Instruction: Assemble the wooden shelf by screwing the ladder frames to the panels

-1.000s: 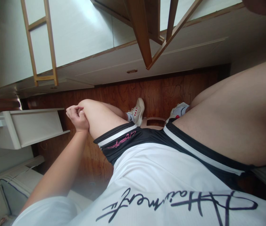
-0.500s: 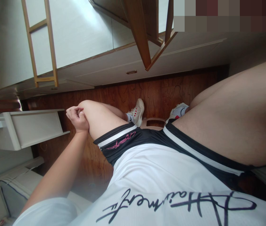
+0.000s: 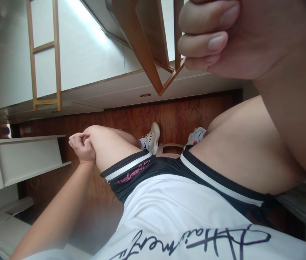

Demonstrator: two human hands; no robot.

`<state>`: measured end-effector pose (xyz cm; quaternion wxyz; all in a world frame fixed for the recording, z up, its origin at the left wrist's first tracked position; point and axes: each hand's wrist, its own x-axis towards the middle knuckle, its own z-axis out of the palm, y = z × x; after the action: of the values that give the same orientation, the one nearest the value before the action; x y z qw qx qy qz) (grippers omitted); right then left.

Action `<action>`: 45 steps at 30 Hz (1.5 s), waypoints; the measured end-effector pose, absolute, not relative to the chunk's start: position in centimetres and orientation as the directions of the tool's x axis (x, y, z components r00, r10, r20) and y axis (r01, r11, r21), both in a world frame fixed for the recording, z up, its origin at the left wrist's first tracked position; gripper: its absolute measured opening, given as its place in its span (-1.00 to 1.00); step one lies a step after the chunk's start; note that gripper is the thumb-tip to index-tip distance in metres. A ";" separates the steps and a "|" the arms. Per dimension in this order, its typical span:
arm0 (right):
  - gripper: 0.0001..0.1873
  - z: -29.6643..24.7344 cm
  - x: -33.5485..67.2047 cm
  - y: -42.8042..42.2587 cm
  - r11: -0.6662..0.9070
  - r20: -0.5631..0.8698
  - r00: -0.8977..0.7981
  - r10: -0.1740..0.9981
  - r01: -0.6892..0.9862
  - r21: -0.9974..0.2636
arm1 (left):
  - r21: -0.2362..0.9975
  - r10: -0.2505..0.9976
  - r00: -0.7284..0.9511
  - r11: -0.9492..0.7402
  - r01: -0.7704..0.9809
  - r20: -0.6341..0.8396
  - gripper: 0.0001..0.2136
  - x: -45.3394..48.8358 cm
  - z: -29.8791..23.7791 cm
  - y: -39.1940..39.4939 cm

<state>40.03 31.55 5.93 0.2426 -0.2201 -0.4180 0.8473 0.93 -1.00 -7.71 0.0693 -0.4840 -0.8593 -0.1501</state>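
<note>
My left hand (image 3: 82, 147) rests against my bent left knee (image 3: 96, 135), its fingers curled in loosely and nothing visible in them. Large and close to the camera at the upper right is my right hand (image 3: 209, 43). Its visible fingers are bent towards the palm. The top of that hand is cut off by the frame edge, so whatever it may hold is hidden. Behind it, nearest in the picture, stands a brown wooden frame with slanted legs (image 3: 144, 54).
A ladder-like wooden frame (image 3: 44, 47) is on the white surface (image 3: 85, 54). White drawer-like furniture (image 3: 28, 159) juts in at the left. Below are a brown wood-patterned floor (image 3: 171, 121), my shoes (image 3: 153, 139) and a pinkish stool edge (image 3: 169, 146).
My right hand has come into view at the upper right, close to the camera. The view has shifted slightly. My left hand stays by the knee.
</note>
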 end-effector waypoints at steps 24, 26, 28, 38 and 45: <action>-0.51 6.3 39.2 31.5 -0.129 -0.001 -0.724 0.690 -0.121 -0.984 | 0.191 0.778 -0.571 0.538 0.821 0.263 -0.83 1.4 -6.4 -0.1; -0.49 6.4 39.2 31.5 0.021 0.038 -0.695 0.718 -0.032 -0.999 | 0.186 0.781 -0.575 0.544 0.818 0.246 -0.82 1.2 -6.3 -0.2; -0.48 6.6 39.4 31.6 0.177 0.087 -0.664 0.743 0.070 -0.982 | 0.181 0.783 -0.577 0.548 0.817 0.232 -0.80 1.0 -6.2 -0.3; -0.55 6.9 39.7 32.0 0.477 0.195 -0.641 0.742 0.301 -0.826 | 0.176 0.800 -0.545 0.516 0.838 0.249 -0.81 -0.3 -6.4 -0.9; -0.52 6.5 39.1 32.0 0.138 0.043 -0.685 0.728 0.085 -0.987 | 0.223 0.793 -0.548 0.503 0.835 0.265 -0.82 -0.8 -6.4 -1.0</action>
<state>39.13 32.02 6.46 0.2725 -0.2889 -0.7035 0.5894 -0.84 -1.01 -6.43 0.0638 -0.4710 -0.8644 -0.1637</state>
